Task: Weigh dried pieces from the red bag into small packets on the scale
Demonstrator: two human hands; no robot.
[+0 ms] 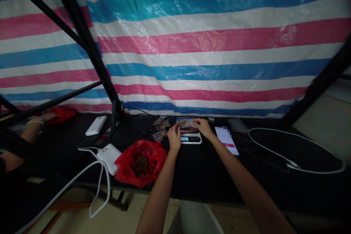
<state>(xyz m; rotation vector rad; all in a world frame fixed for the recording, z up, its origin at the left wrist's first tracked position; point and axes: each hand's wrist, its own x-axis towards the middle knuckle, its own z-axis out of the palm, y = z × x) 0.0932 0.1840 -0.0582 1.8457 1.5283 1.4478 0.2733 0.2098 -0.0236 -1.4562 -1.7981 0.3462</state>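
Both hands, left (174, 138) and right (202, 125), pinch one small bag (185, 124) lying on the scale (191, 138), far from the desk (208, 175) edge; three more bags (161, 128) sit left of the scale; bare desk in front.

Small clear bag (186, 124) w/ brown bits — flat atop scale (191, 138), black table, centre.

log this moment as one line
left hand: on small bag | right hand: on small bag | bag on scale | red bag nearby
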